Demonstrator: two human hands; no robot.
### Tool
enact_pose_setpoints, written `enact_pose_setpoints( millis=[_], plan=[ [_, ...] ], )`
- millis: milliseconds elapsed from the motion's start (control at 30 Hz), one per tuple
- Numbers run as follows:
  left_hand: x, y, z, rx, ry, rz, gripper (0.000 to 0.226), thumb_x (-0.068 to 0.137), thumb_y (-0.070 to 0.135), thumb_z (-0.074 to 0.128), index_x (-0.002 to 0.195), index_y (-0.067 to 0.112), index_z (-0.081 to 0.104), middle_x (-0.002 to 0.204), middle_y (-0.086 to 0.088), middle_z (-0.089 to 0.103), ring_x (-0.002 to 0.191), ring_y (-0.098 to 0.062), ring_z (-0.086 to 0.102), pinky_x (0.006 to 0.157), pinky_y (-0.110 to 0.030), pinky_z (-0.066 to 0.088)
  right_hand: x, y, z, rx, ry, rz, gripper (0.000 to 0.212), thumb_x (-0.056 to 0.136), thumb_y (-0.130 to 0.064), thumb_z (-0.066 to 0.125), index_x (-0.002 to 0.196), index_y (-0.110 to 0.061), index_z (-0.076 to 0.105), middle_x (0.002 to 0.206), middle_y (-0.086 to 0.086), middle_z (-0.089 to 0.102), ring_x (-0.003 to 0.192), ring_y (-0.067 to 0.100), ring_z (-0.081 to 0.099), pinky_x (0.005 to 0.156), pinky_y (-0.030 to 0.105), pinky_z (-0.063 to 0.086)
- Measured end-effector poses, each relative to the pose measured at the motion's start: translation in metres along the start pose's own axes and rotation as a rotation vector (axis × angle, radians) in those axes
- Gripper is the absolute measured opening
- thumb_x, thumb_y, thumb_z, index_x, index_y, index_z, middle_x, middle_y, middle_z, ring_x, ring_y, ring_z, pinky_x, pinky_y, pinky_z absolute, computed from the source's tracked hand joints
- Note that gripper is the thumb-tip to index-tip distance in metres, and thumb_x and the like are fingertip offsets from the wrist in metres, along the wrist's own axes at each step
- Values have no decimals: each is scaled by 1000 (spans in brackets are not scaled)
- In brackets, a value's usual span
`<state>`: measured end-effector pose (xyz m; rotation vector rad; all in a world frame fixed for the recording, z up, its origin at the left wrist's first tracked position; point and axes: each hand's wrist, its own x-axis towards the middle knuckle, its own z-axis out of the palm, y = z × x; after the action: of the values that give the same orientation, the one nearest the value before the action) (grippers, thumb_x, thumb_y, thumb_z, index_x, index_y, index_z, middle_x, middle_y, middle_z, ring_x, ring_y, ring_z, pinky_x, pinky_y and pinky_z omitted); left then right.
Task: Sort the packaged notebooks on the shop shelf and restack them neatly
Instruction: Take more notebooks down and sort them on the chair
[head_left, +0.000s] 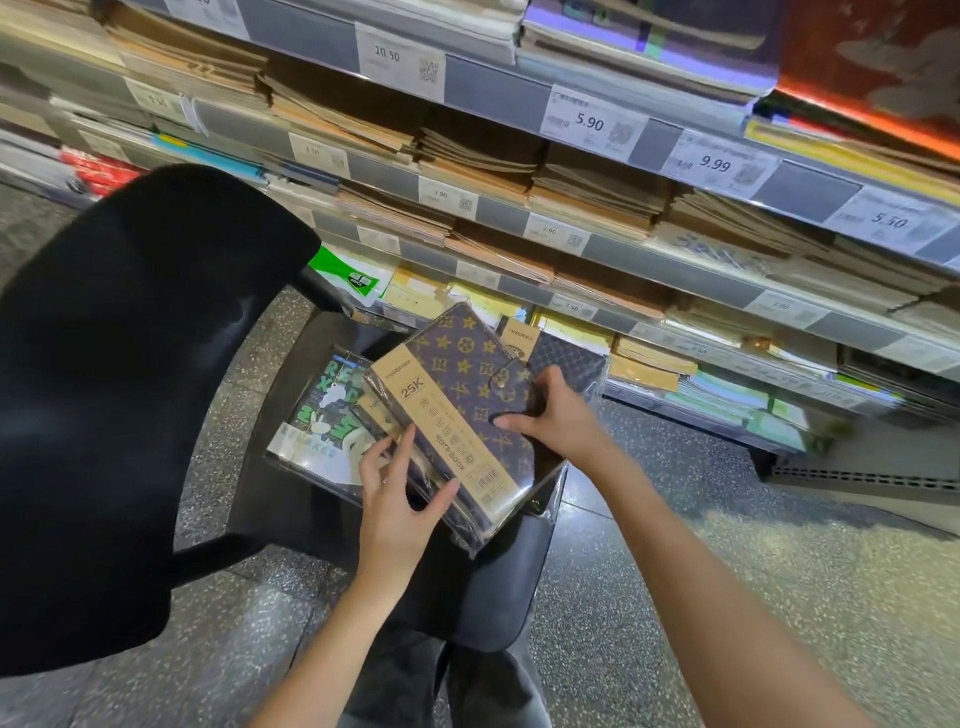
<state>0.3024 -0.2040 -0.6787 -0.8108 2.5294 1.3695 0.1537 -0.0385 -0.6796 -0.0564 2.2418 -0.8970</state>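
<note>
Brown patterned notebook (467, 405) in clear wrap lies between both hands, on a small pile over a black chair seat (311, 364). The left hand (400, 499) pinches its near edge; the right hand (550, 410) curls round its far edge. I judge it is being squared on the pile; next it needs aligning with the notebook beneath. Beyond the hands stand shelves (623, 244); below is speckled floor (727, 519).

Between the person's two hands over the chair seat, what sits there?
In the head view, the brown monogram notebook in its clear wrapper spans the gap: the left hand holds its lower edge, the right hand presses its clasp side.
</note>
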Motion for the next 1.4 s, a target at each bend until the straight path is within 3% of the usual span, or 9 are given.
enact_pose_setpoints(
  millis=[233,400,600,700,833,1033,1167,1300,1400],
  plan=[
    [3,-7,1,-251,-102,-174,95,67,53,65,147,34,17,153,1,24,139,-18,26,109,-45,34,10,-5,-1,189,-56,122,67,70,-32,80,111,-8,33,99,1,48,93,20,49,75,34,40],
    [0,-2,11,-360,-129,-222,103,58,66,73,140,56,11,155,17,6,143,-15,13,109,-53,30,11,-3,2,235,-85,132,84,74,-31,77,140,-10,29,136,4,46,122,23,46,96,32,36],
    [-3,19,23,-402,-62,-307,109,68,29,80,141,50,2,155,8,-16,143,-12,-9,116,-47,11,7,1,4,246,-67,110,83,77,-30,75,143,-10,30,141,5,45,129,24,43,103,35,33],
    [-4,26,21,-395,-89,-284,109,69,25,80,142,50,3,154,8,-18,143,-10,-8,114,-41,13,-1,7,-4,320,-50,112,76,78,-27,74,140,-8,35,123,-4,50,119,18,48,96,28,35],
    [7,42,20,-334,-207,-169,105,73,20,78,144,47,5,152,15,-16,133,8,-5,108,-26,12,-16,29,-11,450,100,163,70,73,-31,78,131,-11,43,117,5,59,107,25,59,94,43,47],
    [58,75,26,-296,-403,-136,83,80,13,70,144,39,22,154,11,10,139,-13,19,109,-38,27,-36,57,-10,709,329,230,40,75,-16,77,104,-18,48,96,1,64,91,22,64,85,39,52],
    [82,80,29,-253,-489,-216,82,81,17,70,143,42,23,153,9,21,135,-18,30,108,-46,33,-36,62,3,737,367,227,45,74,-23,78,108,-17,49,103,0,65,95,19,65,88,44,53],
    [86,79,29,-144,-507,-215,87,80,15,71,144,43,19,155,11,14,140,-19,20,111,-48,25,-36,59,8,679,391,179,51,75,-24,77,116,-20,47,110,-3,63,103,17,63,90,41,51],
    [84,76,29,-76,-472,-215,85,81,18,70,143,44,20,153,9,23,141,-21,20,112,-51,22,-35,56,6,623,373,85,65,76,-21,76,128,-31,38,118,-12,57,109,10,58,91,35,50]
  ],
)
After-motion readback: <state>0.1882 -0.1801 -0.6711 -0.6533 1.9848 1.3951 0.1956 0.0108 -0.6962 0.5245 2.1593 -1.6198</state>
